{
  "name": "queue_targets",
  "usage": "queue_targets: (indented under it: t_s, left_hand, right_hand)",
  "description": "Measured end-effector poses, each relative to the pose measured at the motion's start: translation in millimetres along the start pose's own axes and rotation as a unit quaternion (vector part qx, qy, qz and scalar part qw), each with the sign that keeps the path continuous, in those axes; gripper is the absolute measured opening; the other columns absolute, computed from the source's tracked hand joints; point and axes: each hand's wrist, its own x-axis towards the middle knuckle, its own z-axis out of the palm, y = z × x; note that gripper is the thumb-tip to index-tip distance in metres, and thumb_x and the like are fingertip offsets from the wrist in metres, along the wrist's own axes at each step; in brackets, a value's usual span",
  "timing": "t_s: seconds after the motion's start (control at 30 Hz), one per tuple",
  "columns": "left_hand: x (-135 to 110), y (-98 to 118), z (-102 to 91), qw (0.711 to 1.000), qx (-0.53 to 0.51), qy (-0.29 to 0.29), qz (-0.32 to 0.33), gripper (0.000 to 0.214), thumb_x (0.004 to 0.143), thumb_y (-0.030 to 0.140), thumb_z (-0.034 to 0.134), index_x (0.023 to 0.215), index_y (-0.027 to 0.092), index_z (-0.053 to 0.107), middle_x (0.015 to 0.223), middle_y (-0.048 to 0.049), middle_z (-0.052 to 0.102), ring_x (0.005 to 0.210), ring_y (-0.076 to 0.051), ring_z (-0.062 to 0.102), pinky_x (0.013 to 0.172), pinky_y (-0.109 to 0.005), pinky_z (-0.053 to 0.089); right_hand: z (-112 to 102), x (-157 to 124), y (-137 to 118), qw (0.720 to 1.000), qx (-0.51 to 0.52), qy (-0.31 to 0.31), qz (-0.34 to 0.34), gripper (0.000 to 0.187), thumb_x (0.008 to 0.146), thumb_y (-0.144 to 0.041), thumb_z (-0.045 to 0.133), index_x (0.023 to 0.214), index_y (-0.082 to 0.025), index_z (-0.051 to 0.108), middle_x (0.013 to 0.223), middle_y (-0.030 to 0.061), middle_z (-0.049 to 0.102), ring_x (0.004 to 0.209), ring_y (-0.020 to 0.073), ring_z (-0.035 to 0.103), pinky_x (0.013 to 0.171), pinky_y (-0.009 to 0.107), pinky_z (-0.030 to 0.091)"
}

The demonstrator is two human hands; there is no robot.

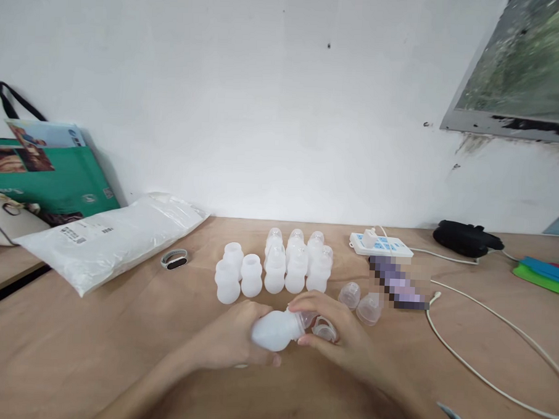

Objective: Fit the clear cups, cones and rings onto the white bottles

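A frosted white baby bottle (pixel 274 331) lies sideways in the air between my hands, tilted slightly. My left hand (pixel 230 337) wraps round its rounded body. At the neck end, the fingers and thumb of my right hand (pixel 337 323) close on the clear teat collar (pixel 302 323). Just under my right palm is a clear ring-shaped part (pixel 324 329), partly hidden. Beyond my hands stand three uncapped bottles (pixel 251 276) and, beside them, several bottles with clear domed tops (pixel 296 272). Two loose clear domed caps (pixel 350 295) rest to the right.
On the wooden table (pixel 92 349) lie a white plastic parcel (pixel 121 236) and a grey wristband (pixel 175 259) at left. A power strip (pixel 382 245), a pixelated purple object (pixel 399 286), a looping white cable (pixel 476 372) and a black case (pixel 466 238) are at right.
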Motion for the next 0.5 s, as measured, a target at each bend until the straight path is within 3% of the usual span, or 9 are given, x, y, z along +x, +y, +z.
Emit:
queue_targets:
  t_s: [0.13,0.23,0.33,0.5]
  left_hand:
    - [2,-6,-10.5,0.981,-0.127,-0.145,-0.028,0.033,0.068,0.041,0.076,0.092,0.02,0.069,0.072,0.0019,0.06,0.063,-0.016,0.057,0.056,-0.025,0.043]
    - [4,-15,-18.5,0.957,-0.184,-0.216,-0.051,0.043,0.065,0.048,0.079,0.094,0.019,0.068,0.07,0.0002,0.062,0.054,-0.016,0.057,0.051,-0.026,0.044]
    - [6,-25,-24.4,0.949,-0.222,-0.223,-0.019,0.053,0.067,0.061,0.077,0.097,0.019,0.065,0.067,-0.0004,0.063,0.054,-0.017,0.059,0.052,-0.027,0.046]
    - [7,-35,-29.6,0.935,-0.318,-0.136,0.073,0.061,0.073,0.068,0.068,0.106,0.018,0.057,0.072,-0.0024,0.063,0.06,-0.017,0.06,0.056,-0.027,0.047]
  right_hand:
    - [0,-1,1,0.999,0.003,-0.005,-0.049,0.019,0.091,-0.017,0.062,0.109,-0.026,0.064,0.121,0.0064,0.064,0.104,0.0195,0.063,0.087,0.033,0.052]
    - [-2,-3,2,0.997,0.002,0.017,-0.073,0.02,0.091,-0.012,0.059,0.105,-0.027,0.063,0.119,0.0051,0.063,0.105,0.0185,0.062,0.092,0.033,0.05]
    - [-5,-2,4,0.997,0.0,0.048,-0.066,0.024,0.088,-0.014,0.064,0.108,-0.026,0.062,0.118,0.0061,0.063,0.107,0.0205,0.061,0.091,0.035,0.051]
    - [-5,-1,9,0.997,-0.046,0.064,-0.025,0.028,0.084,-0.013,0.064,0.11,-0.025,0.062,0.113,0.0065,0.065,0.104,0.0224,0.062,0.088,0.036,0.053]
